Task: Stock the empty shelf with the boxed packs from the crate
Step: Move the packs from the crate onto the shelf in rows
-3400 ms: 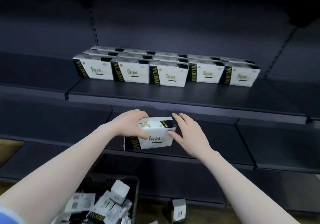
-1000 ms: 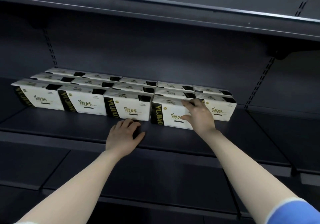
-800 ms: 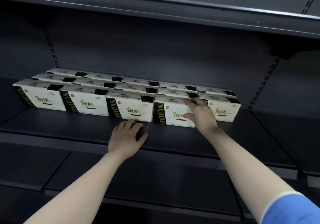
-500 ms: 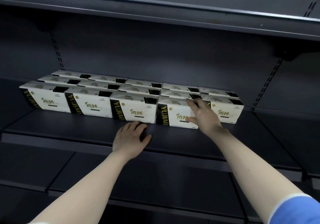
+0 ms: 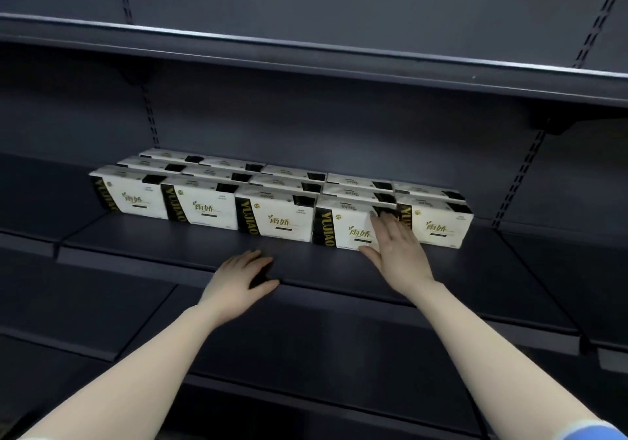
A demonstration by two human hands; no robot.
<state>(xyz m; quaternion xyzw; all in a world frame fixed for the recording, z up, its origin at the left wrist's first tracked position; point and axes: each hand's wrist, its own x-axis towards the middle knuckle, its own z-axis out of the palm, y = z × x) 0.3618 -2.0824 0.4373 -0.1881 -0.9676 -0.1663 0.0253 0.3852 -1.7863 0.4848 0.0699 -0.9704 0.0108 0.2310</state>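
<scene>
So the dark shelf [image 5: 170,239] has white boxed packs with black side bands lined up on it, five across the front and more rows tucked behind, at least three deep on the left side. They sit toward the back half of the shelf, leaving a bare strip along the front edge.

The right hand [image 5: 394,249] is up against the fourth pack [image 5: 343,225] from the left in the front row. Its fingers [image 5: 380,219] are straight and held close together, laid flat on the front face and reaching up to the top right corner, with the thumb sticking out low and to the left near the pack's bottom edge. Not gripping anything, just flat contact. That pack sits a touch forward of its neighbours, right beside the fifth pack [image 5: 438,224] and just next to the third pack [image 5: 278,219].

The left hand [image 5: 241,278] is resting palm down on the shelf's front lip, fingers a bit curled over the edge, thumb pointing right, holding nothing.

Another shelf [image 5: 306,49] runs overhead, and a lower shelf [image 5: 85,307] sits below. A bit of blue sleeve [image 5: 598,434] shows at the bottom right corner.
</scene>
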